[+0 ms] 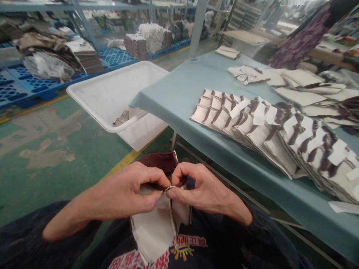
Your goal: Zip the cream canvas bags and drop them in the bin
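Observation:
Close in front of my body I hold a sewn fabric piece, off-white on the near faces with a dark maroon part behind. My left hand pinches an edge of it between thumb and fingertips. Right beside those fingertips, my right hand pinches the same edge, where a small seam or cord end shows. The fingertips of both hands nearly touch. The lower part of the piece hangs down over my dark printed clothing.
A blue-covered table stands to the right, bearing rows of stacked off-white and brown sewn pieces and loose pieces. Left of it sits a white plastic tub with some fabric inside. Blue pallets carry bundles. A person's patterned sleeve shows far right.

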A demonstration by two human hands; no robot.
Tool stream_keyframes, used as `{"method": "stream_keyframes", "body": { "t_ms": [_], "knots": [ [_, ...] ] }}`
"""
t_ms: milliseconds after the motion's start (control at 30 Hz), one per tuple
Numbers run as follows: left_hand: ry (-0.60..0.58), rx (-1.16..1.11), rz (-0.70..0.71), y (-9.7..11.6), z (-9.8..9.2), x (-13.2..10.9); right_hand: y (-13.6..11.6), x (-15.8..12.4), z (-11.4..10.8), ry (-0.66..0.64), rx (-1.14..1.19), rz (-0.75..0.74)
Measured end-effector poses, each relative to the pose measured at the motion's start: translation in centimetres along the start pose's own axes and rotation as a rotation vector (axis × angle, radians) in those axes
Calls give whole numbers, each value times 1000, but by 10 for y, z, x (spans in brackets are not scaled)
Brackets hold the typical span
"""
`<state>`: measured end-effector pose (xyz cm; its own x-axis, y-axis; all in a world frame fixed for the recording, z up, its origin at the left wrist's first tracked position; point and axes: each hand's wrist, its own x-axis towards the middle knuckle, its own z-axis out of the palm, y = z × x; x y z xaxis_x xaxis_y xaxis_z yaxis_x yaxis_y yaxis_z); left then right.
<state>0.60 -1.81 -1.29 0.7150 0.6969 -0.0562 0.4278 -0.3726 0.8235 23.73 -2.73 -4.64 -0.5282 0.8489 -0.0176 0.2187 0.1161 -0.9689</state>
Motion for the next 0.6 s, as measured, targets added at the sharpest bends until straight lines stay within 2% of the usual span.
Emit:
{"method": "stream_keyframes", "body": {
  "t_ms": [100, 200, 367, 600],
  "knots": [
    [12, 5, -11, -5, 1, -2, 3, -2, 0, -12, 17, 13],
    [75, 30, -5, -6, 3, -1, 5, -2, 3, -3, 26, 17],
    [204, 124, 49, -3, 7, -1, 4, 0, 10, 59, 57, -3],
    [282, 284, 120, -2, 12, -2, 4, 2, 19, 129, 78, 12]
  ]
}}
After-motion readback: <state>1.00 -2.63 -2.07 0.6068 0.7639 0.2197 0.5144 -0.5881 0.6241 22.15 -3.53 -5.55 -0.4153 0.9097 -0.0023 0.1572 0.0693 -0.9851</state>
